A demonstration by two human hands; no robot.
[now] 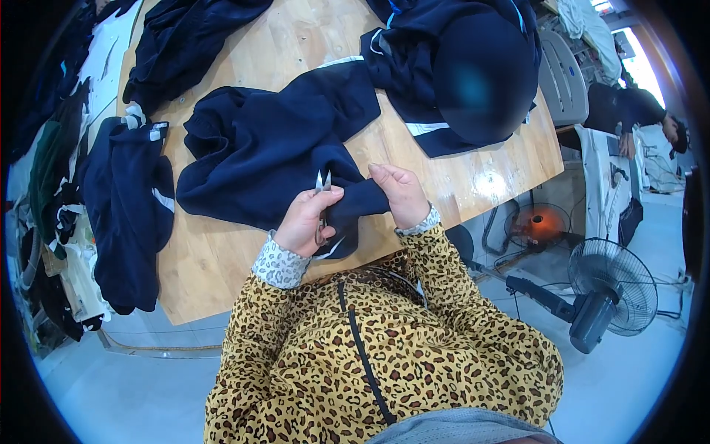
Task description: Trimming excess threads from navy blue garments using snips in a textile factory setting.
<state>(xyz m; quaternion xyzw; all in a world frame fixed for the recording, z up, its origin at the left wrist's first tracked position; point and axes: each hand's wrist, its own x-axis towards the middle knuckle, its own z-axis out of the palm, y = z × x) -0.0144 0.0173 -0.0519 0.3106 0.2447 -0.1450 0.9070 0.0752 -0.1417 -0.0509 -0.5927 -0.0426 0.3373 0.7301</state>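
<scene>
A navy garment (259, 159) lies bunched on the wooden table, and its near end is lifted at the table's front edge. My left hand (299, 222) is closed around small metal scissors (323, 183), their two pointed blades sticking up apart past the thumb. The same hand also pinches the left end of a navy fabric band (359, 204). Thumb and fingers of my right hand (403, 194) grip the band's other end, so it stretches between both hands. Folds of cloth hide part of the scissors and several fingers.
More navy garments lie on the table (310, 37): one at the left edge (126, 214), one at the far left (192, 48), a pile at the far right (407, 74). A fan (612, 288) stands to the right, near a grey chair (562, 78) and another person (629, 107).
</scene>
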